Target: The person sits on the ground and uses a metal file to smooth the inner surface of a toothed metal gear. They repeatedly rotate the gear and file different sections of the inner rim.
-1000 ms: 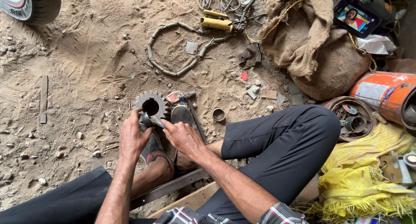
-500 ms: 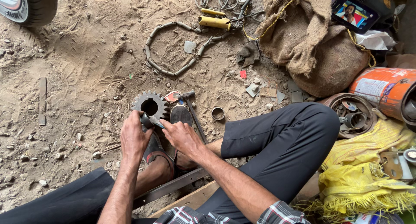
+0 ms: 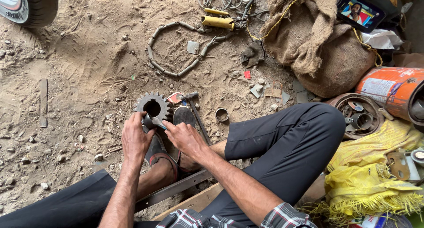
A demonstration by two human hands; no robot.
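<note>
A dark toothed gear (image 3: 152, 105) with a round hole lies on the sandy ground in front of me. My left hand (image 3: 135, 139) and my right hand (image 3: 184, 137) meet just below it, both pinching a small dark metal piece (image 3: 150, 121) at the gear's near edge. A hammer (image 3: 194, 109) lies beside my sandalled feet (image 3: 168, 139), right of the gear.
A metal ring (image 3: 221, 114) lies right of the hammer. Farther off are a chain loop (image 3: 176, 51), yellow handles (image 3: 218, 20), a burlap sack (image 3: 318, 42), a phone (image 3: 360, 11), an orange can (image 3: 388, 91), a round metal part (image 3: 357, 113), yellow cloth (image 3: 371, 184) and a tyre (image 3: 31, 5).
Both hands stay at the gear's near edge with the small piece; only slight finger shifts are visible.
</note>
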